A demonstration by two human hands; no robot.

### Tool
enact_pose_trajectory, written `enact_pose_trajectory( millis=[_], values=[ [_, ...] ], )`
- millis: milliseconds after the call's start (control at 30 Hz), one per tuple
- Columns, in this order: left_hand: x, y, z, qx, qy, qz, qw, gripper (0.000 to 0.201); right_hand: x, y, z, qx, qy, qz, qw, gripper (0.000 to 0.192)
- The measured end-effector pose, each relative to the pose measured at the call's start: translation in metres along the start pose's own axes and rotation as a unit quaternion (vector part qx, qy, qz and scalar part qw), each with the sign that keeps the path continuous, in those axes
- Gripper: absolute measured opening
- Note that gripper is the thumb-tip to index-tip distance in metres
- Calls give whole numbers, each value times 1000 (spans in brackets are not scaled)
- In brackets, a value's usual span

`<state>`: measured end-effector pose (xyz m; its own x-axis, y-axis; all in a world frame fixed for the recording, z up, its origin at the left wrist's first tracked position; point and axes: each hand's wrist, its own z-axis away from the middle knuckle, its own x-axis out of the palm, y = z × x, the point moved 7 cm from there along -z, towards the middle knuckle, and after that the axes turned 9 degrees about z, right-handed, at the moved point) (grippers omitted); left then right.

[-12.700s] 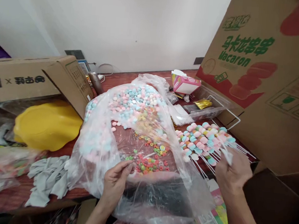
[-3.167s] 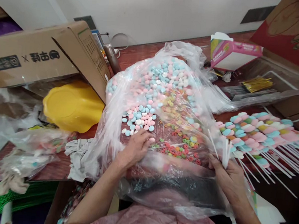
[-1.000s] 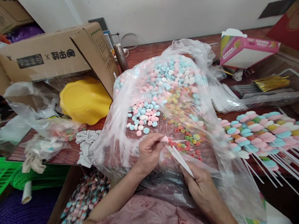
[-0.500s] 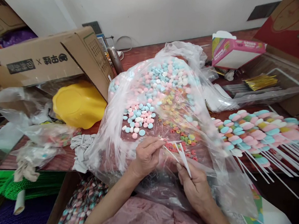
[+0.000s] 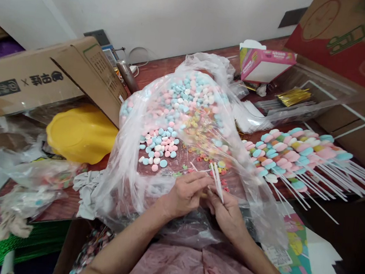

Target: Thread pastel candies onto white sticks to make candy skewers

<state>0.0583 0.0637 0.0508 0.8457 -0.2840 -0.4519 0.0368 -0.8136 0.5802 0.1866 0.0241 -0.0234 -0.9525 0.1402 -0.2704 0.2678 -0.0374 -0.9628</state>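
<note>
Both hands meet over the open bag at the table's near edge, working white sticks.

The right hand (image 5: 227,211) is closed around a small bundle of white sticks (image 5: 217,180), tips up; the left hand (image 5: 185,192) pinches at them (what it grips cannot be made out). Judgement: hold the bundle firm and feed one stick squarely. Beyond lie loose candies (image 5: 159,147) in the plastic bag (image 5: 130,149), finished skewers (image 5: 292,153) toward the right edge. Half a second earlier the hands were apart; now they touch.

Plastic bag (image 5: 127,179) walls both sides; candy skewers (image 5: 295,157) crowd the right
</note>
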Motion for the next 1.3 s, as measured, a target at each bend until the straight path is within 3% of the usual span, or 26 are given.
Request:
enact_pose_trajectory(
  millis=[133,267,367,467,700,967,1067,1167,1233,1300],
  values=[
    [1,-33,-31,-103,-36,0,994,34,-41,19,-9,44,73,11,996,44],
    [42,-72,-53,-218,-221,-82,947,19,-62,26,-10,43,99,50,993,42],
    [68,-87,-57,-239,-265,-140,924,18,-64,25,-9,29,102,74,992,40],
    [71,-95,-52,-233,-258,-148,926,22,-63,24,-8,22,88,77,993,39],
    [29,-99,-19,-177,-243,-145,943,26,-57,23,-10,-39,55,136,988,38],
    [37,-75,1,-67,-278,-165,944,9,-54,21,-9,-58,52,175,982,39],
    [27,-73,-2,-72,-195,-111,972,12,-52,19,-7,-70,43,192,978,36],
    [-3,-82,-7,-164,-4,22,986,17,-45,15,-6,-92,19,214,972,31],
    [-20,-92,-4,-264,125,152,944,14,-38,10,-6,-109,-5,223,969,30],
    [-27,-96,2,-343,207,279,873,21,-29,3,-7,-123,-24,228,965,31]
  ],
)
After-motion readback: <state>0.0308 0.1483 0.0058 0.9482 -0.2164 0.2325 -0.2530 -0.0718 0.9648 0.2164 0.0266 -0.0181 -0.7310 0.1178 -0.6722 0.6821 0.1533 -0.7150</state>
